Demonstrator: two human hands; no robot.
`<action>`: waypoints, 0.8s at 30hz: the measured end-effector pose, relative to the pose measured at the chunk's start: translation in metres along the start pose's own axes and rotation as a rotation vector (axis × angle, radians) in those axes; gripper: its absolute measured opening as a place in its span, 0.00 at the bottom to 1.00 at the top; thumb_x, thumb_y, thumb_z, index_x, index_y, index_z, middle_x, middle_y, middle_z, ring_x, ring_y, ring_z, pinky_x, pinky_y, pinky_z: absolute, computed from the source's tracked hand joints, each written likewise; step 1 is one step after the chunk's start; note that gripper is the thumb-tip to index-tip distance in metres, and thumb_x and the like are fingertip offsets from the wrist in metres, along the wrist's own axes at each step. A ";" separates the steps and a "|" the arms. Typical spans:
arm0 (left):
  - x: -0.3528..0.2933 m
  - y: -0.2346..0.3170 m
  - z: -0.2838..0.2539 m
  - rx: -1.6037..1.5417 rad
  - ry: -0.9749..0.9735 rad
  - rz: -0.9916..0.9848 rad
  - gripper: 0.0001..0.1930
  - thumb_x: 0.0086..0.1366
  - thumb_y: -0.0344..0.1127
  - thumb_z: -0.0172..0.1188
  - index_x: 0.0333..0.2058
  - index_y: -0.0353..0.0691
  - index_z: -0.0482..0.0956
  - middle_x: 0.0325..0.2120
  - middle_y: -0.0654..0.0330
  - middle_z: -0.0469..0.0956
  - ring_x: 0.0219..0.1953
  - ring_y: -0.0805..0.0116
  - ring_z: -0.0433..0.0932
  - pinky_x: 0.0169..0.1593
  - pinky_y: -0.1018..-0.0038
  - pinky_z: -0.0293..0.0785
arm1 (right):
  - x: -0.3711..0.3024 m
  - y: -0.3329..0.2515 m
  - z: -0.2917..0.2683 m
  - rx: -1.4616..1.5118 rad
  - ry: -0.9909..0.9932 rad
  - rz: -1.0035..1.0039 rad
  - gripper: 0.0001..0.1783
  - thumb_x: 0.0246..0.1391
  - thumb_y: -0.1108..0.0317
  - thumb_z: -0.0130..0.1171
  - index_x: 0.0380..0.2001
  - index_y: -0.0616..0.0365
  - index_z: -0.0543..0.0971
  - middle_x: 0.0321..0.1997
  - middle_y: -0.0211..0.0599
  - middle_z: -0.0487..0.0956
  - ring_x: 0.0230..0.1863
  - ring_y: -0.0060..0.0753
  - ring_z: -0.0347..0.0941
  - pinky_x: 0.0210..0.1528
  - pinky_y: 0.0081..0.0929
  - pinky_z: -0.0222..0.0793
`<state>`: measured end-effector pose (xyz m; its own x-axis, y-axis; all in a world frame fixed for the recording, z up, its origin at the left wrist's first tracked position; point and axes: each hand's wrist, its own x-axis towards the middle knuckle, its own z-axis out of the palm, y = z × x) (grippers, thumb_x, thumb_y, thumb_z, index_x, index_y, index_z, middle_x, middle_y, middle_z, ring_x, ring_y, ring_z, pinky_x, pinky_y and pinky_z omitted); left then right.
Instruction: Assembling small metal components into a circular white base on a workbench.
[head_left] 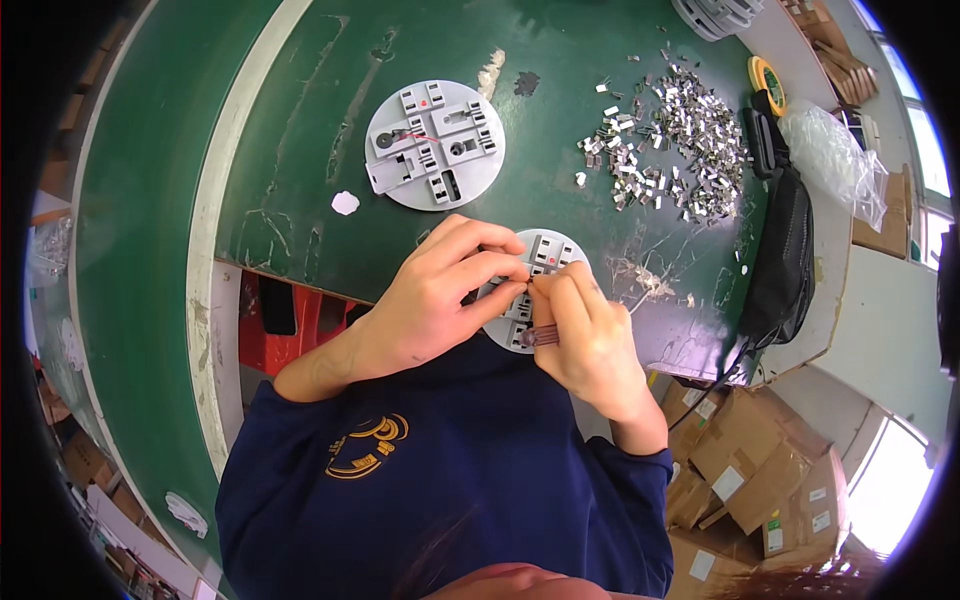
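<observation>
Both hands meet over the near disc (540, 262) at the surface (300, 120) edge: left hand (440, 300) grips it, right hand (590, 335), at 3 o'clock, pinches a tool (540, 336) lying crosswise.

Both hands, left (432, 300) and right (590, 335), meet fingertip to fingertip, fingers curled.

grey disc (540, 252) mostly hidden by hands

On the scuffed green tabletop (300, 120) ahead of you lies a second grey round plate (435, 145). To your right sits a heap of small metal clips (675, 140), then a black bag (785, 250). Cardboard boxes (760, 480) stand below the tabletop's edge.
</observation>
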<state>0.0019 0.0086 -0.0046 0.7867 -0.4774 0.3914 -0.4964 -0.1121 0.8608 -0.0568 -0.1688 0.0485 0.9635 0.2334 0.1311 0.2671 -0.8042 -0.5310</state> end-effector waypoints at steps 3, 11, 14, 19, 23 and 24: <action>-0.002 -0.001 0.000 0.000 0.006 0.006 0.11 0.51 0.20 0.70 0.34 0.36 0.82 0.42 0.60 0.78 0.36 0.68 0.76 0.37 0.74 0.75 | 0.003 0.003 0.000 0.019 -0.002 -0.033 0.07 0.49 0.83 0.64 0.29 0.63 0.76 0.24 0.37 0.72 0.23 0.37 0.74 0.22 0.29 0.67; -0.002 0.005 -0.009 -0.037 -0.090 0.030 0.21 0.47 0.28 0.76 0.42 0.37 0.82 0.50 0.55 0.77 0.47 0.60 0.76 0.48 0.68 0.75 | 0.009 -0.004 -0.011 1.078 0.377 0.019 0.23 0.66 0.63 0.52 0.15 0.55 0.66 0.12 0.28 0.62 0.15 0.25 0.59 0.17 0.23 0.54; 0.006 0.011 -0.010 0.025 -0.196 0.085 0.37 0.47 0.40 0.77 0.55 0.33 0.73 0.59 0.49 0.69 0.58 0.50 0.69 0.58 0.60 0.71 | 0.008 0.000 0.003 1.237 0.382 -0.059 0.26 0.69 0.58 0.45 0.14 0.53 0.62 0.13 0.28 0.61 0.14 0.24 0.54 0.17 0.24 0.53; 0.001 0.008 -0.006 0.110 -0.288 0.057 0.50 0.43 0.45 0.79 0.62 0.30 0.64 0.65 0.47 0.62 0.64 0.47 0.63 0.65 0.56 0.63 | 0.008 -0.003 0.013 1.271 0.402 -0.130 0.28 0.71 0.56 0.41 0.14 0.51 0.58 0.12 0.27 0.59 0.14 0.24 0.51 0.17 0.26 0.50; 0.002 0.005 -0.005 0.150 -0.301 0.072 0.51 0.43 0.46 0.79 0.62 0.28 0.63 0.64 0.46 0.64 0.63 0.46 0.64 0.64 0.56 0.64 | 0.010 -0.008 0.023 1.159 0.502 -0.085 0.27 0.70 0.56 0.41 0.14 0.51 0.58 0.12 0.27 0.59 0.14 0.24 0.50 0.17 0.26 0.50; 0.002 0.005 -0.005 0.151 -0.302 0.071 0.51 0.43 0.46 0.79 0.62 0.27 0.63 0.64 0.46 0.64 0.63 0.46 0.64 0.65 0.56 0.64 | 0.010 -0.010 0.027 1.157 0.502 -0.083 0.27 0.70 0.56 0.41 0.14 0.51 0.58 0.12 0.27 0.59 0.14 0.24 0.50 0.17 0.26 0.50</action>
<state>0.0030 0.0109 0.0021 0.6151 -0.7226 0.3155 -0.6127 -0.1862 0.7681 -0.0499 -0.1438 0.0325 0.9135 -0.1762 0.3668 0.3989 0.2099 -0.8926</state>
